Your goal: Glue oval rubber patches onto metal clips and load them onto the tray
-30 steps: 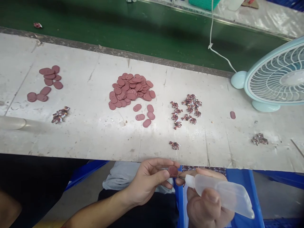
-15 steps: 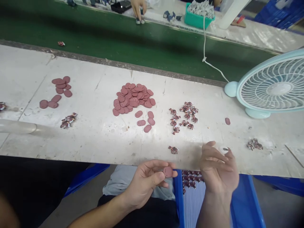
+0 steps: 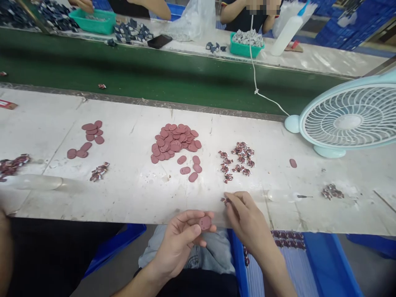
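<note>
My left hand (image 3: 179,243) pinches a flat, reddish-brown oval piece (image 3: 204,223) with small dark dots, held in front of the table's near edge. On the tabletop, the thumb and fingertips of my right hand (image 3: 244,216) close on a small brown-and-white figure (image 3: 224,200), partly covered by the fingers. Beyond that hand lies a loose cluster of similar figures (image 3: 243,152). A heap of oval pieces (image 3: 175,142) sits further left, with several separate ones in front. To the right of my right hand lies a clear bottle (image 3: 281,196) with a dark thin tip.
A light-blue fan (image 3: 348,121) stands at the right. Below the table edge is a blue tray (image 3: 331,260) with rows of figures. Another bottle (image 3: 40,182) lies at left. Across the green strip (image 3: 173,74), people sit at a table with teal baskets (image 3: 93,22).
My right hand has moved left from beside the clear bottle to the single small figure and closed on it. My left hand still holds the oval piece. The head view has tilted up.
</note>
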{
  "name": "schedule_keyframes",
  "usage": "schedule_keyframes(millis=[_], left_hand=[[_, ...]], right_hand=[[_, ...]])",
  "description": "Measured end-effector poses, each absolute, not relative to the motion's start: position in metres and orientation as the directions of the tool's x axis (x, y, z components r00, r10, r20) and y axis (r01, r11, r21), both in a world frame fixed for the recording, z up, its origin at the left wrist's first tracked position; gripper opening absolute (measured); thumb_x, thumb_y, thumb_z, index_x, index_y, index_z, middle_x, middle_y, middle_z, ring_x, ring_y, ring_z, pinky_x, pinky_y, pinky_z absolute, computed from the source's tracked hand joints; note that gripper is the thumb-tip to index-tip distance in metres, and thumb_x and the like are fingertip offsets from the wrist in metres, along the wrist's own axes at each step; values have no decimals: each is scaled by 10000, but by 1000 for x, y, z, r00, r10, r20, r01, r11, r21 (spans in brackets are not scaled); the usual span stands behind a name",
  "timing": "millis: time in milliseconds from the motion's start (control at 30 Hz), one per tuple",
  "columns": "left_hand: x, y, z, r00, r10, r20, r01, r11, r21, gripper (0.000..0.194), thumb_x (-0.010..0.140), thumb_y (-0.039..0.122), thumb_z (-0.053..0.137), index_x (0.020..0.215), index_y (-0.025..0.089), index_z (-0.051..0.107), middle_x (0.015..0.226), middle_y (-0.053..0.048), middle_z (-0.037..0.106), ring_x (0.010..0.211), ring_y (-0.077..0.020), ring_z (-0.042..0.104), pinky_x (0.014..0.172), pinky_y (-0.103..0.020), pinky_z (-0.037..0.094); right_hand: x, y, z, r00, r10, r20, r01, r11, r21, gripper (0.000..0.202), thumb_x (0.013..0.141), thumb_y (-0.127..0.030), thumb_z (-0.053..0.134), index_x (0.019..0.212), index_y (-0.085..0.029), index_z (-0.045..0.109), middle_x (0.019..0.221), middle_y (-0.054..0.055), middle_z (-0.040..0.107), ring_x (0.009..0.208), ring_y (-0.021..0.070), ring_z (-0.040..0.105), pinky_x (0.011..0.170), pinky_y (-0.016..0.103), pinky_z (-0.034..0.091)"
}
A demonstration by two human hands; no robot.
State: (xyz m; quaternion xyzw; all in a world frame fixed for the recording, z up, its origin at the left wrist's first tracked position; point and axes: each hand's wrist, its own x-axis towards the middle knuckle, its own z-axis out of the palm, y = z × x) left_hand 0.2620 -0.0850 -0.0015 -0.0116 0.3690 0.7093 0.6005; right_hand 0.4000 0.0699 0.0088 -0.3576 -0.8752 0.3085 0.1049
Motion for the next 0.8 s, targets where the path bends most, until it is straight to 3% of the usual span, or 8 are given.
schedule_keyframes(millis=[67, 133, 267, 333, 400, 633, 800], left_hand=[[263, -84, -1, -295, 833, -467, -849, -4, 529, 198, 812, 194, 764, 1009, 186, 753, 1118, -123, 767, 908, -234, 754, 587, -186, 552], [264, -83, -1, -315, 829, -463, -834, -8, 552, 196, 803, 196, 773, 998, 190, 754, 1114, -117, 770, 907, -233, 755, 584, -186, 552], [267, -84, -1, -338, 833, -438, -792, 0, 611, 197, 797, 189, 778, 993, 201, 756, 1155, -108, 759, 934, -235, 749, 597, -192, 559], [269, -84, -2, -334, 841, -425, -773, 13, 634, 198, 791, 176, 782, 986, 203, 758, 1167, -105, 755, 949, -235, 744, 605, -196, 564], [271, -85, -3, -330, 848, -415, -760, 22, 649, 202, 787, 167, 784, 983, 207, 762, 1156, -98, 761, 946, -219, 737, 621, -199, 572], [275, -86, -7, -333, 864, -377, -702, 40, 711, 225, 797, 148, 773, 1013, 208, 767, 1146, -98, 762, 916, -206, 728, 614, -209, 588], [275, -86, -7, -308, 863, -401, -727, 58, 684, 187, 800, 130, 770, 972, 194, 731, 1153, -88, 756, 862, -175, 730, 602, -199, 584]], right_hand=[[399, 75, 9, -757, 650, -59, 562, 603, -567, 242, 966, -265, 476, 1128, -209, 647, 1047, 84, 613, 878, 209, 645, 793, 381, 543], [404, 74, 12, -736, 673, -73, 569, 556, -606, 157, 938, -269, 521, 1009, -212, 649, 974, 58, 627, 787, 186, 645, 720, 342, 545], [415, 54, 26, -603, 772, -199, 473, 145, -869, 111, 876, -330, 646, 905, -223, 647, 803, 8, 668, 657, 153, 654, 604, 269, 559], [416, 39, 34, -591, 753, -289, 357, -77, -931, 140, 852, -343, 690, 900, -214, 664, 787, 11, 695, 650, 152, 673, 582, 249, 574], [412, 26, 41, -618, 712, -333, 286, -190, -939, 134, 847, -327, 703, 900, -206, 685, 796, 20, 718, 663, 152, 690, 587, 237, 585], [401, 19, 41, -638, 686, -350, 256, -240, -936, 97, 865, -283, 689, 909, -202, 719, 802, 16, 745, 677, 136, 714, 636, 218, 598], [404, 22, 41, -639, 681, -358, 266, -241, -933, 107, 861, -286, 701, 929, -207, 719, 847, 21, 751, 689, 127, 713, 631, 207, 593]])
